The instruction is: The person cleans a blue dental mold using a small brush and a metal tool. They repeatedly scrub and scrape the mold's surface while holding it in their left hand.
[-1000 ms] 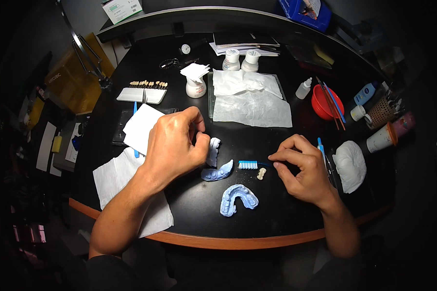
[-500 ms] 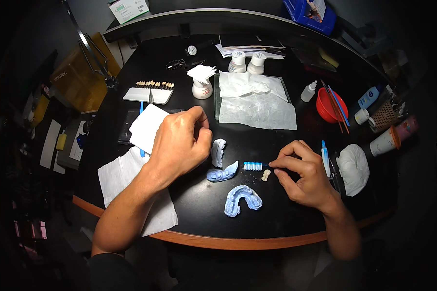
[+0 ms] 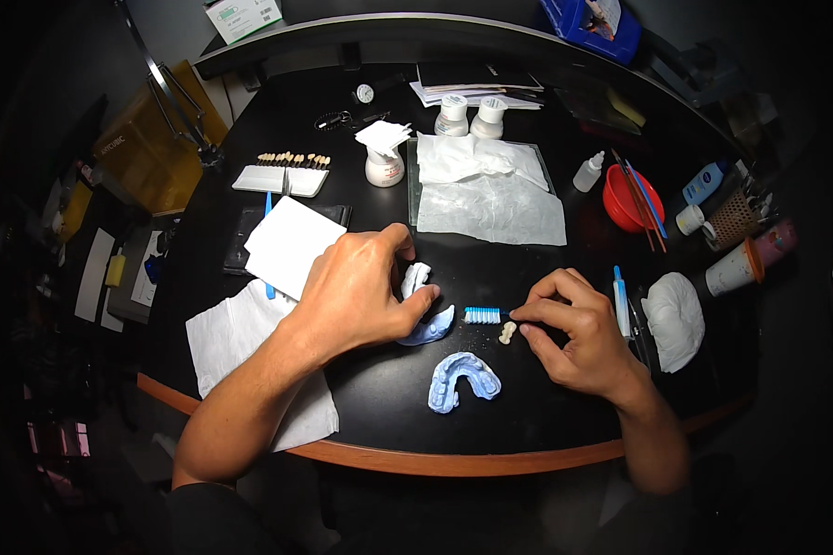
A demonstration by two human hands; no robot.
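Front-left of a red bowl (image 3: 619, 212) bridged by sticks (image 3: 645, 200), the right hand (image 3: 583, 331) pinches a brush (image 3: 481, 315), the left hand (image 3: 366, 285) parted beside a pale mould (image 3: 416, 277).

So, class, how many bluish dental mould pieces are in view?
3: the arch, lowest in view; middle piece and upper piece, both partly covered by the left hand. Others could be hidden.
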